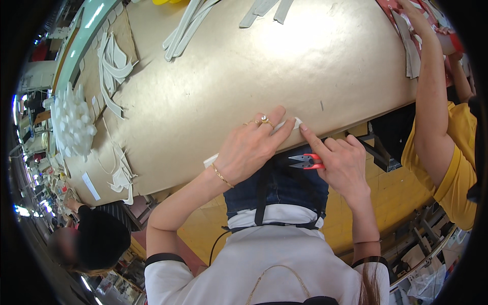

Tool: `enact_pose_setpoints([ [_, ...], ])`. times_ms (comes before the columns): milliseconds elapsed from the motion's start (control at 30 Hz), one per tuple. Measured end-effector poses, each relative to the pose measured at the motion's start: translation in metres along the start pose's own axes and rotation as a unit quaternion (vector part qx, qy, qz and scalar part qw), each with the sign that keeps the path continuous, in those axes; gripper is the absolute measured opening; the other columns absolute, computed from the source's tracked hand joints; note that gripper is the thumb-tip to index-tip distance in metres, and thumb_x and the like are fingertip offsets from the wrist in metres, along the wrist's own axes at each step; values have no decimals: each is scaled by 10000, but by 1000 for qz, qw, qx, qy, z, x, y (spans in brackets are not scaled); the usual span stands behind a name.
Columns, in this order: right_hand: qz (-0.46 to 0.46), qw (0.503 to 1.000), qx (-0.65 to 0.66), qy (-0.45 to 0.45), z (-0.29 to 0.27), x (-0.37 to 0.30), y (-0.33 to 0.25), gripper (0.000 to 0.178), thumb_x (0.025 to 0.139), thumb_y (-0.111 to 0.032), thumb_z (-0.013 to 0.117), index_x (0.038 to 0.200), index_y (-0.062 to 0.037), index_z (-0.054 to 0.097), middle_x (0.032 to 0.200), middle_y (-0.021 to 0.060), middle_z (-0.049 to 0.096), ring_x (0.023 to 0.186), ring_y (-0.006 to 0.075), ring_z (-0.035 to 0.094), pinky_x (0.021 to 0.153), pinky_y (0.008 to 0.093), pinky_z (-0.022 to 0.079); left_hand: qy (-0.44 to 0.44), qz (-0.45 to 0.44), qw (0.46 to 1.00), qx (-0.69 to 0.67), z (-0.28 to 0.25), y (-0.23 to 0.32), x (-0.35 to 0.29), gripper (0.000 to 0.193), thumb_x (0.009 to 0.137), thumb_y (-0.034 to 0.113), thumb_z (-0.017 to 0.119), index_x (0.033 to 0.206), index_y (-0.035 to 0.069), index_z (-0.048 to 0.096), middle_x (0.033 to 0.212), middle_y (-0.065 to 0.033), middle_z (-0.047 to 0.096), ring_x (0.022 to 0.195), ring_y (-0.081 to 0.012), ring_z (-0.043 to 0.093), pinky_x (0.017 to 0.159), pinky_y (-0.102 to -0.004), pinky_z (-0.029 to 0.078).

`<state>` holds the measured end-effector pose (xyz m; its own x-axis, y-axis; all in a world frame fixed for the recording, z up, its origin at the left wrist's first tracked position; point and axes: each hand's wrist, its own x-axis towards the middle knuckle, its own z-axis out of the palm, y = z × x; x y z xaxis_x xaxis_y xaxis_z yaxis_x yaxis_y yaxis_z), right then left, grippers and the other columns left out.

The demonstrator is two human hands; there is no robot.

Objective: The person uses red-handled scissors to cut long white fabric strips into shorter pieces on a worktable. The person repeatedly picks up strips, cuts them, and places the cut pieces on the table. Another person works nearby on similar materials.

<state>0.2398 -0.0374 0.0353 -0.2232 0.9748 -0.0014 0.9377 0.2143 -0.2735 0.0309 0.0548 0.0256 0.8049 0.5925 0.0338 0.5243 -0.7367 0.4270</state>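
Note:
A narrow white strip (210, 160) lies along the near edge of the table, mostly hidden under my left hand (253, 138). The fingers of that hand are stretched out over the strip and press it down. My right hand (339, 161) is at the strip's right end, its index fingertip touching there. Curled in the other fingers of the right hand are small thread snips (305, 161) with red handles and dark blades. Their blades point left, just off the table edge, apart from the strip.
On the gold-brown table (203, 101) lie bundled grey strips (188, 30), curved pale pieces (114, 66) and a heap of white translucent pieces (73, 122). A co-worker's arm (432, 107) reaches over the table's right end. Another person (104, 236) is at the lower left.

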Motion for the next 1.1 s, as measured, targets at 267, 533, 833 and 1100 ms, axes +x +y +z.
enact_pose_setpoints([
  [267,8,999,-35,-29,1,0,-11,719,679,-182,762,1378,-191,595,609,1,460,552,176,524,607,332,361,-29,17,999,25,0,-1,1,521,773,66,661,1286,140,601,1205,-97,543,903,-249,627,691,-352,554],
  [533,65,995,24,-76,-19,-2,-3,590,802,-222,725,1367,-179,558,746,48,633,644,234,651,636,373,454,85,59,993,48,14,-2,18,293,863,158,688,1156,167,668,1141,-80,580,860,-238,638,687,-367,495],
  [833,269,940,204,-54,-38,-46,10,301,843,-342,723,1072,-145,720,832,97,715,813,321,687,721,415,516,-30,15,996,-85,-17,2,30,114,867,144,698,968,101,667,948,-66,636,736,-220,629,662,-361,498],
  [1100,407,840,358,-4,-101,-120,67,355,889,-315,728,783,13,642,565,34,517,526,99,524,496,288,412,-90,-147,850,-497,-95,7,11,103,897,78,717,847,12,654,682,-4,634,556,-37,533,494,-214,414],
])
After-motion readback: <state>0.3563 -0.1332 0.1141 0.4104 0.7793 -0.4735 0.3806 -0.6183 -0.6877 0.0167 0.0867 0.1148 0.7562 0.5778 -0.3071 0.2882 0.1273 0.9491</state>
